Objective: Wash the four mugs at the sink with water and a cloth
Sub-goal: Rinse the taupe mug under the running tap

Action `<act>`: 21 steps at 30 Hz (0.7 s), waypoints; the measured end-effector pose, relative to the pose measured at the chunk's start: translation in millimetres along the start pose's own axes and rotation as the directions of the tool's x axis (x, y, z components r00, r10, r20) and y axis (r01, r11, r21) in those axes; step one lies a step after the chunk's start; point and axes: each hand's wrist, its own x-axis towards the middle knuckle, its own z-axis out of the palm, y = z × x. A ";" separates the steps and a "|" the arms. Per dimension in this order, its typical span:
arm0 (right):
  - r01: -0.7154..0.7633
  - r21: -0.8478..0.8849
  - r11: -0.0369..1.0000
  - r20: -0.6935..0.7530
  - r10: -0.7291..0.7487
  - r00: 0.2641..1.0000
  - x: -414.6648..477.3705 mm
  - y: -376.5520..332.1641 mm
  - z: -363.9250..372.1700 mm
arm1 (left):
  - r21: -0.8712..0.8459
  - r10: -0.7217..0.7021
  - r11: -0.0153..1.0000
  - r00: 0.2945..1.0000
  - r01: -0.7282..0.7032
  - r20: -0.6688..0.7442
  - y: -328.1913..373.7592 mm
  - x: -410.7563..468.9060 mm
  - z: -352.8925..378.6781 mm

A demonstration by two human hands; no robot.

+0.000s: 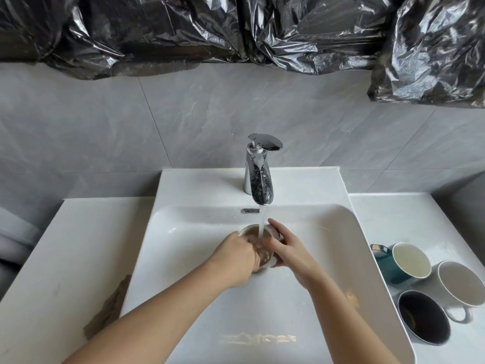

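Forearms come in from near edge, both bare, meeting over middle of sink basin [341, 258].

Brown cloth [110, 308]: crumpled on L counter, against basin's L rim, near end hidden behind L forearm. No hand on it.

R counter [372, 206], three mugs clustered just beside basin's R rim, mouths showing to camera:
- dark mug [422, 317], nearest, dark in and out.
- white mug [459, 282], farther + to the R, handle on its near side; close to dark mug, contact not clear.
- teal mug [404, 262], farthest of the three, pale inside, handle at far L; close beside white mug.

Mid-basin: fourth mug [252, 232] held between both hands above basin floor, tilted, mouth up and toward far side, base toward camera. Inside looks brownish; outer wall pale.
- left hand [236, 258]: fingers curled tight on mug's near-L side, gripping. Fingertips blurred; can't tell if any reach inside.
- right hand [286, 248]: fingers wrapped round mug's R wall, one finger stretched along far rim, holding it.

Water stream [262, 222] falls straight into mug mouth.

Overflow slot [250, 210] on basin's far wall, just L of stream.

Chrome faucet [258, 174] on far ledge, centred, lever on top.

Behind: grey tiled wall [105, 127]; black plastic sheeting [183, 30] across top, more hanging at far R.
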 end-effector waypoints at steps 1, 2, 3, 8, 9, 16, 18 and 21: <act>0.014 0.040 0.999 -0.011 -0.014 1.000 -0.9 1.0 2.3 | -0.038 -0.028 0.999 1.000 0.029 0.003 3.7 1.8 -0.5; 0.021 0.112 0.994 -0.018 -0.019 1.000 -2.8 3.6 5.5 | -0.112 -0.062 0.992 0.998 0.063 0.008 6.1 2.3 -3.7; 0.023 0.192 0.981 -0.023 -0.019 1.000 -5.1 7.6 9.4 | -0.169 -0.091 0.982 0.996 0.088 -0.009 8.1 2.5 -3.0; -0.014 0.237 0.971 -0.051 0.027 0.998 -7.7 14.3 10.1 | -0.362 -0.065 0.932 0.993 0.024 -0.100 13.4 -4.8 8.8; -0.022 0.177 0.984 -0.040 0.030 0.999 -6.5 12.9 6.0 | -0.385 -0.026 0.923 0.997 -0.005 -0.074 10.6 -6.9 11.5; -0.059 0.043 0.997 0.025 0.058 0.998 -6.6 -5.0 -2.1 | -0.140 -0.036 0.990 0.992 0.019 -0.121 2.1 -1.7 10.3; -0.070 0.102 0.992 0.059 0.064 0.996 -4.8 -1.7 -5.5 | -0.312 -0.123 0.947 0.983 0.076 -0.134 9.1 -8.6 7.6; -0.057 0.249 0.967 0.059 0.044 0.997 -3.2 6.1 -2.9 | -0.630 -0.276 0.766 0.952 0.132 -0.136 25.6 -16.0 26.2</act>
